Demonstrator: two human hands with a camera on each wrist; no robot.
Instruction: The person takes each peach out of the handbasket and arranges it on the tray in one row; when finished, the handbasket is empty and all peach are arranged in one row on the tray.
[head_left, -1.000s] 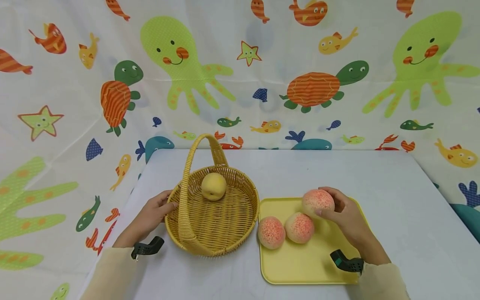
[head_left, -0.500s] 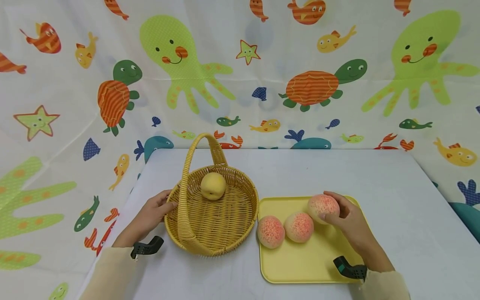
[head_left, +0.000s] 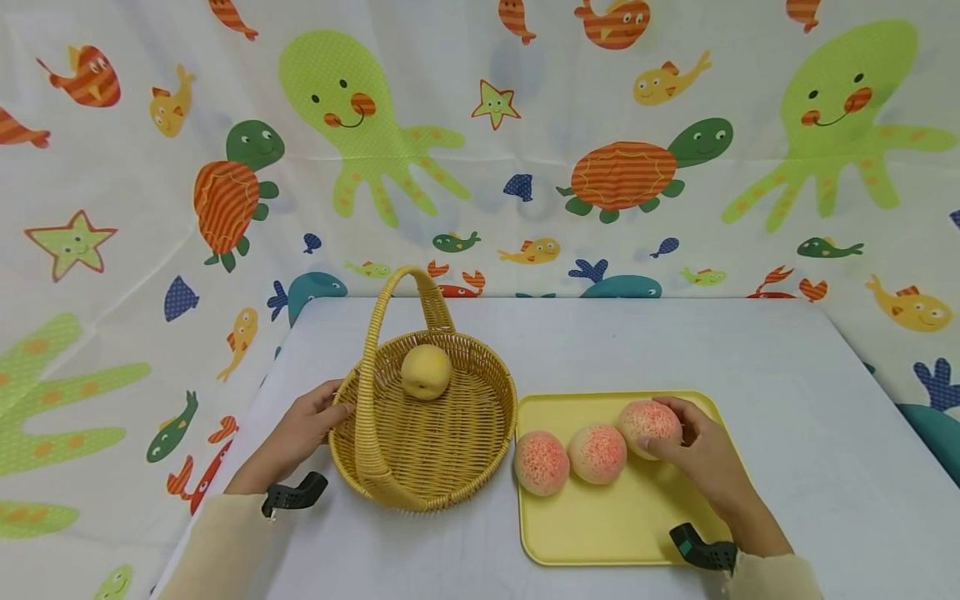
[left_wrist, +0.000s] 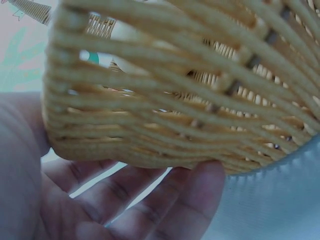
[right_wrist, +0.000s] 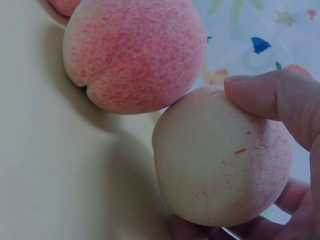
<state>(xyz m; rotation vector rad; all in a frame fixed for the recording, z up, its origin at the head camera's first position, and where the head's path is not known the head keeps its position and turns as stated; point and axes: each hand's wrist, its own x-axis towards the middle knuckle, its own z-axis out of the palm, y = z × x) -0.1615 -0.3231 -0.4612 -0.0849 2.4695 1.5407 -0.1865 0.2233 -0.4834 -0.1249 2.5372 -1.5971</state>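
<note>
My right hand (head_left: 703, 454) holds a pink-speckled peach (head_left: 649, 427) at the far right part of the yellow tray (head_left: 600, 533), thumb on one side and fingers round the other. In the right wrist view this peach (right_wrist: 220, 165) touches or nearly touches its neighbour. Two more peaches lie on the tray: a middle one (head_left: 597, 454) and a left one (head_left: 542, 463). On the left, my left hand (head_left: 303, 429) grips the side of a wicker basket (head_left: 450, 450), thumb over the rim. Inside the basket sits a round yellow fruit (head_left: 426, 372).
The basket's tall arched handle (head_left: 369, 367) rises over its left part. Basket and tray stand nearly edge to edge on a white table (head_left: 570, 342). Behind it hangs a cloth (head_left: 480, 192) printed with sea animals.
My right hand has lowered the peach toward me and slightly right, into line with the other two peaches. The left hand and the basket stay put.
</note>
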